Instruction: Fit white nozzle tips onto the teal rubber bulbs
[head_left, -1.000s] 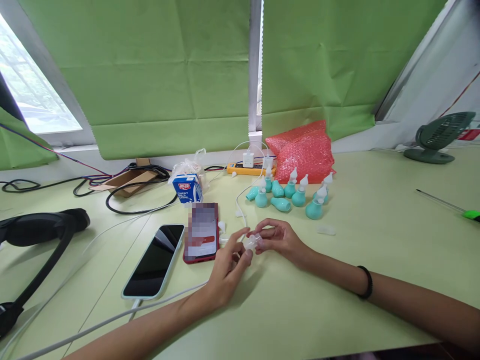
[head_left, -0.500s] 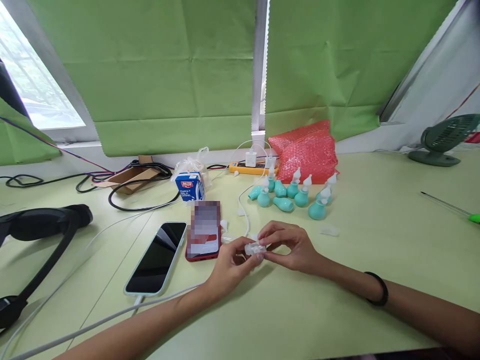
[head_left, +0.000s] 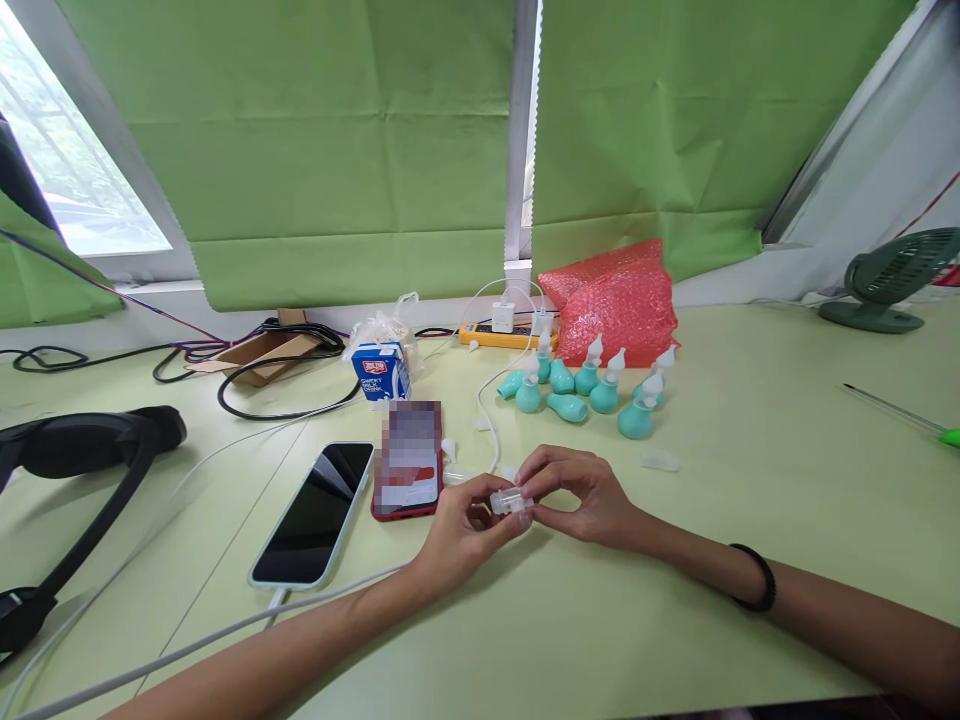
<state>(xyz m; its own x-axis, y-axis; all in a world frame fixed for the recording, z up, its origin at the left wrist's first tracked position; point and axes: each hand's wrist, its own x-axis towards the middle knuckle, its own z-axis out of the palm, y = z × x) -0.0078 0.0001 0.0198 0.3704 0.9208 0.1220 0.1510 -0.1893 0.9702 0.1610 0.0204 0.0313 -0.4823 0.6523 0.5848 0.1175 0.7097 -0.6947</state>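
Note:
Between my two hands is a small clear plastic tube-like piece (head_left: 511,501), held just above the table. My left hand (head_left: 466,522) pinches its left end with thumb and forefinger. At its right end, the fingertips of my right hand (head_left: 581,495) are closed on it. Fingers cover both ends, so its full shape is hidden. Beyond my hands stand several turquoise rubber bulbs (head_left: 634,420), many with clear pointed tips; others lie on their sides without tips. Another clear tube (head_left: 456,477) lies partly behind my left hand, and a small white tip (head_left: 449,450) is near it.
Left of my hands lie a red-cased phone (head_left: 409,470) and a phone charging by cable (head_left: 315,515). A blue milk carton (head_left: 381,372), yellow power strip (head_left: 491,338) and red bubble-wrap bag (head_left: 619,315) stand behind. A flat clear piece (head_left: 659,461) and a screwdriver (head_left: 900,412) are rightward.
The clear piece has turned slightly between my fingers, and my right fingers have shifted a little on its end. Both hands stay in nearly the same place.

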